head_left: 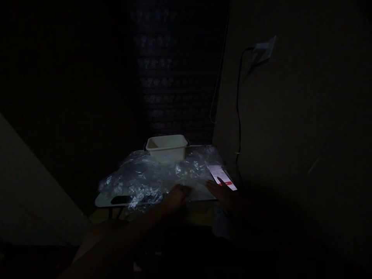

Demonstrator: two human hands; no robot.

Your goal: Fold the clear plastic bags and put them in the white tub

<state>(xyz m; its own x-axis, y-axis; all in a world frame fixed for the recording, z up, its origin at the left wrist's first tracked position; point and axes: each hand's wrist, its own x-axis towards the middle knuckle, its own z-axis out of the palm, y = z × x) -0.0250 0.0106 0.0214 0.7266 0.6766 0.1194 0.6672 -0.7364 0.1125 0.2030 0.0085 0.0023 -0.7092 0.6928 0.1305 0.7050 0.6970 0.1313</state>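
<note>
The scene is very dark. My left hand (176, 197) is closed at the front edge of a small table, on crumpled clear plastic sheeting (157, 174); what its fingers hold, if anything, is hidden. To its right, my right hand (219, 192) has its fingers spread, one of them over the lit screen of a phone (218, 173). The phone lies at the table's right side and shows a red bar. Behind both hands, a white plastic tub (170, 153) with dark handles stands on the sheeting.
The small white table (101, 201) has a dark slot near its front left. A wall outlet (266, 50) with a black cable (238, 100) hanging down is at the right. Behind the table hangs a dark blind (180, 85) with a cord.
</note>
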